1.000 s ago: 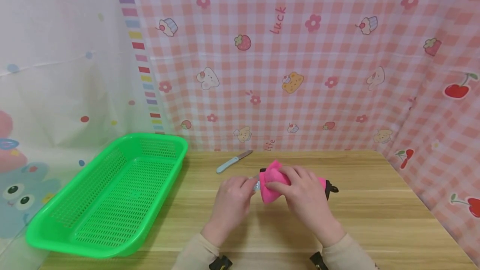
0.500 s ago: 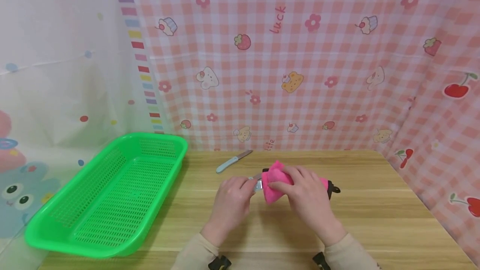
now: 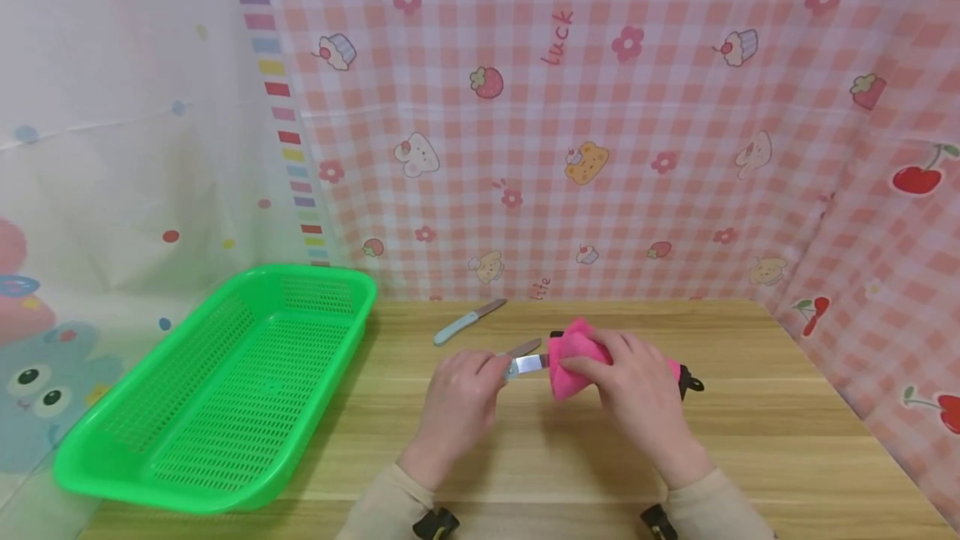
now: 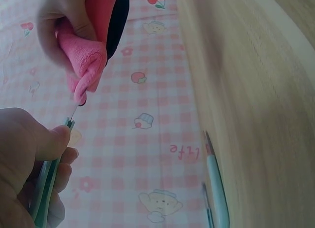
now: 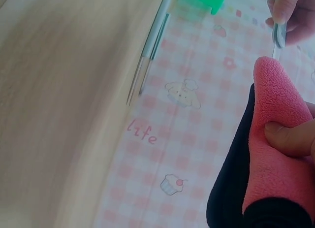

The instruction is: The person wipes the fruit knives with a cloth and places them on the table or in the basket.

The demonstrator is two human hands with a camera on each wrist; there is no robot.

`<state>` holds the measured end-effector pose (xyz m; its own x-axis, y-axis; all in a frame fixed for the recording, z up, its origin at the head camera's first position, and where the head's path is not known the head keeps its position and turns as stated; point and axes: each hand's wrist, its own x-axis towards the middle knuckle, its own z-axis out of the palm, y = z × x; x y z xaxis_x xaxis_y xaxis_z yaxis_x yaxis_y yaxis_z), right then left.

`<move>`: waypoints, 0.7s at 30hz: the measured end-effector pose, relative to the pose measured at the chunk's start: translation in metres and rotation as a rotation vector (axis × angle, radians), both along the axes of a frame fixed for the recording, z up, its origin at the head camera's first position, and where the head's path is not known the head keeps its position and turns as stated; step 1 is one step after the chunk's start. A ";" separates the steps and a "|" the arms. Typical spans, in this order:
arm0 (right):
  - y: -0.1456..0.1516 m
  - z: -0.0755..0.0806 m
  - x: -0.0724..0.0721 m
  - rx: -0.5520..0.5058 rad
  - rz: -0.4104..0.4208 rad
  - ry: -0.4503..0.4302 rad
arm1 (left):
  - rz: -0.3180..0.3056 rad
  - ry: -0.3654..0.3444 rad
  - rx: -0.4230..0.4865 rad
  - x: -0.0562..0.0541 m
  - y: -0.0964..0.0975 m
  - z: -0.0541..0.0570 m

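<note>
Left hand [image 3: 459,398] gripped the knife [image 3: 529,363] by its handle, blade end hidden in the cloth [image 3: 586,346]. Right hand [image 3: 637,390] pinched the cloth, presumably so fabric shielded its fingers. Both held over table [image 3: 750,415]. Spare knife [image 3: 467,323] lay behind, likely out of the way.

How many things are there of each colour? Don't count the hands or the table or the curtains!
Green: 1, the basket
Light blue handles: 3, the held blade in the left hand, plus the near knife and the far knife lying down
Pink and black: 1, the fuzzy bundle in the right hand, counted as one
Total: 5
</note>
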<state>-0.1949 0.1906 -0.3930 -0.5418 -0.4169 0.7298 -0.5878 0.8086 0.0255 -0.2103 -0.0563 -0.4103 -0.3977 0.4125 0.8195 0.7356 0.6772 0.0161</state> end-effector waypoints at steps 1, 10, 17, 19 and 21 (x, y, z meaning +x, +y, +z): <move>0.001 0.000 0.000 -0.003 0.000 -0.002 | -0.001 0.004 0.002 0.000 0.000 0.000; 0.011 -0.004 0.001 -0.016 -0.028 -0.017 | 0.001 -0.018 0.007 -0.001 -0.001 0.001; 0.018 -0.009 0.002 -0.032 -0.032 -0.011 | 0.010 -0.031 0.011 -0.002 -0.005 0.004; 0.020 -0.010 0.003 -0.033 -0.034 -0.010 | 0.012 -0.036 0.007 -0.002 -0.007 0.006; 0.021 -0.011 0.003 -0.033 -0.036 -0.008 | 0.008 -0.031 0.002 -0.002 -0.008 0.007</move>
